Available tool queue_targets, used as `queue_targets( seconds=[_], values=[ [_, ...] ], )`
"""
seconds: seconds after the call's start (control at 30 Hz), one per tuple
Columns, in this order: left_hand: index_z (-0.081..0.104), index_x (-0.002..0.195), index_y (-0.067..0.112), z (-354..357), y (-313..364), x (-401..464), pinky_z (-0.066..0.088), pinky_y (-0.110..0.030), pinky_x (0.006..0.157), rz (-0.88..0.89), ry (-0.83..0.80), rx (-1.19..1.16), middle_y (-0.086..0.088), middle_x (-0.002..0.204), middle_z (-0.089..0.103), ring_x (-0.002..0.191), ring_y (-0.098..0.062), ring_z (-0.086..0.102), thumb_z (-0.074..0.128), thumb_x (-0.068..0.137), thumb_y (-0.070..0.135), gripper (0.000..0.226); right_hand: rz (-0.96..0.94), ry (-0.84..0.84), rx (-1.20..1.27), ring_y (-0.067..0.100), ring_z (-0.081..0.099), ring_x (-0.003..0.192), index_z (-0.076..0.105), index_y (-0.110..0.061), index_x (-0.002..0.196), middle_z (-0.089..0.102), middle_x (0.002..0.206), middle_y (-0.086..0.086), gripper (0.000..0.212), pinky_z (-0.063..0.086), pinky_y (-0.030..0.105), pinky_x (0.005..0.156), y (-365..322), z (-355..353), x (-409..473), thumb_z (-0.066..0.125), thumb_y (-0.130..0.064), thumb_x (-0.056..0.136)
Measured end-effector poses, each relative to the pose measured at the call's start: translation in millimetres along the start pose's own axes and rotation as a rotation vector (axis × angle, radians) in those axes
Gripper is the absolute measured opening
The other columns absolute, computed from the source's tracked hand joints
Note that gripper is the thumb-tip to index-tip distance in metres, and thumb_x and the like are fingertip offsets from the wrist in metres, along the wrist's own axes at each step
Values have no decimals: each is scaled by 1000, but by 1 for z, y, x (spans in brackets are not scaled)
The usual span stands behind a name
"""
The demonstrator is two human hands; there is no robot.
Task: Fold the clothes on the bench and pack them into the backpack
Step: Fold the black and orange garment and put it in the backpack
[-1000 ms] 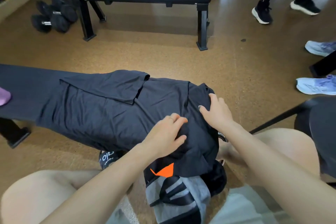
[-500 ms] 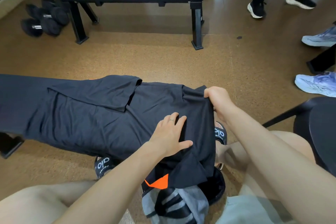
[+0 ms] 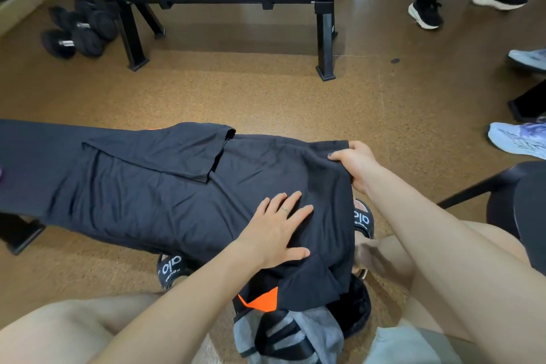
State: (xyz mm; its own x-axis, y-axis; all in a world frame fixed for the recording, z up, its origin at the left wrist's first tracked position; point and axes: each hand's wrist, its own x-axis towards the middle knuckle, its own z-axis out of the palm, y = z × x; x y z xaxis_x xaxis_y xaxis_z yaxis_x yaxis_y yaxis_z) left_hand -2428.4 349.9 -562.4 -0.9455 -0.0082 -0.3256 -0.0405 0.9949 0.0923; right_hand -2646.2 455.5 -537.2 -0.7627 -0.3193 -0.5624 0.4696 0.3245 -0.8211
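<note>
Your left hand lies flat, fingers straight and spread, pressing the black garment down near the bench's right end. Prob. an anchor so the cloth won't slide while the other side gets pulled. Your right hand has fingers curled round the garment's far right corner, thumb on top, edge bunched and lifted a bit; looks like prep for a fold leftward.

Garment: thin, matte, soft wrinkles, one flap already folded over toward bench's far edge. Near right part drapes off the bench edge onto the backpack (grey/black, orange patch) on the floor betw. your knees. Nothing packed yet, by my read.
</note>
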Motion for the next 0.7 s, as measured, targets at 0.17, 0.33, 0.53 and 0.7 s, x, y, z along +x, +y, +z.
queue_targets(
  seconds=[0.17, 0.33, 0.53, 0.7],
  values=[
    [4, 161, 33, -3, -8, -1, 6, -48, 125, -13, 89, -30, -6, 169, -6, 156, -29, 0, 44, 95, 67, 85, -173, 69, 114, 19, 68, 91, 54, -26, 130, 65, 111, 1, 59, 58, 33, 68, -21, -6, 7, 51, 12, 85],
    [-3, 160, 36, -5, -27, -3, 7, -53, 124, -169, 54, -10, -7, 169, -9, 155, -30, -4, 29, 97, 68, 78, 38, 177, -95, 26, 61, 93, 46, -8, 140, 58, 122, 15, 53, 54, 35, 63, 6, -20, 25, 58, 2, 89],
    [1, 160, 37, -2, -46, -7, 7, -53, 124, -206, 32, -35, -5, 169, -7, 156, -29, -4, 21, 95, 71, 77, -72, 229, -177, 22, 60, 93, 55, -23, 128, 60, 123, 8, 49, 52, 35, 78, 9, -16, 22, 46, 2, 86],
    [13, 161, 28, 6, -77, -23, 17, -52, 122, -380, 177, -72, -13, 168, 6, 154, -34, 9, 12, 83, 75, 91, -141, 341, -266, 23, 53, 91, 53, -18, 128, 57, 116, 6, 49, 41, 30, 76, 16, -19, 16, 38, 2, 86]
  ],
)
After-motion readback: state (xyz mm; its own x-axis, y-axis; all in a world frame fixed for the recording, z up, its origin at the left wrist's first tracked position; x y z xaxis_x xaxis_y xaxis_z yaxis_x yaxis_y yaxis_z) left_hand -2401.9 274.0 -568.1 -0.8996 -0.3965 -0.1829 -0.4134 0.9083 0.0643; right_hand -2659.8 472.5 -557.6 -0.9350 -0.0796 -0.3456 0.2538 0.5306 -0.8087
